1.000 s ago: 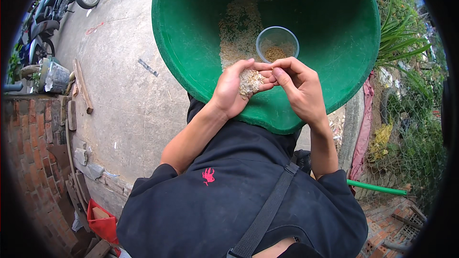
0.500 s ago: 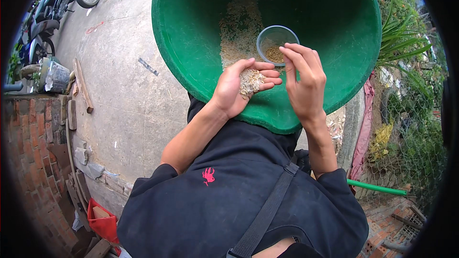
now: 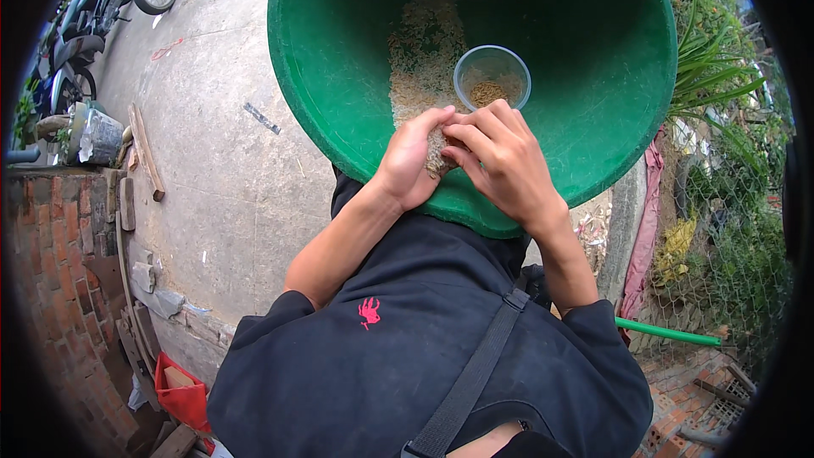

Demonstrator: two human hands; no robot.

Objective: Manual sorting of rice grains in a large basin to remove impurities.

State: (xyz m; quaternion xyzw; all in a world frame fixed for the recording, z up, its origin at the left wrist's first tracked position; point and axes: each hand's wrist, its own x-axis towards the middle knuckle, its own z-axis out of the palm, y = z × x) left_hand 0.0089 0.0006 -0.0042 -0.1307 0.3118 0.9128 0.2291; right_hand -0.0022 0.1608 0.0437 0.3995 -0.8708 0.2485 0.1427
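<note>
Grip: R hand [image 3: 507,157] bent over the cupped L hand [image 3: 405,161], fingertips drawn together & curled in at the palm; pics don't show if anything's pinched btwn them.
Pale grains [image 3: 436,151]: in the upturned L palm, just L of the R fingertips; L fingers mostly hidden behind R hand.
Clear cup [image 3: 493,58]: key relation. Sits just beyond R knuckles, a bit R of the pinch; R hand nearer than L. Round mouth, so no long axis to line up w/. Golden grains [image 3: 486,92] at bottom.
Loose spread [image 3: 426,51]: past L thumb, L of cup; long axis runs away from the grip.
Green basin [image 3: 593,102] edges: near rim passes under the wrists, twd the dark shirt [image 3: 424,339]; side walls well apart from both hands.
Room to move: widest R of grip, btwn cup & R wall; tight at cup's near rim, close by R knuckles.
</note>
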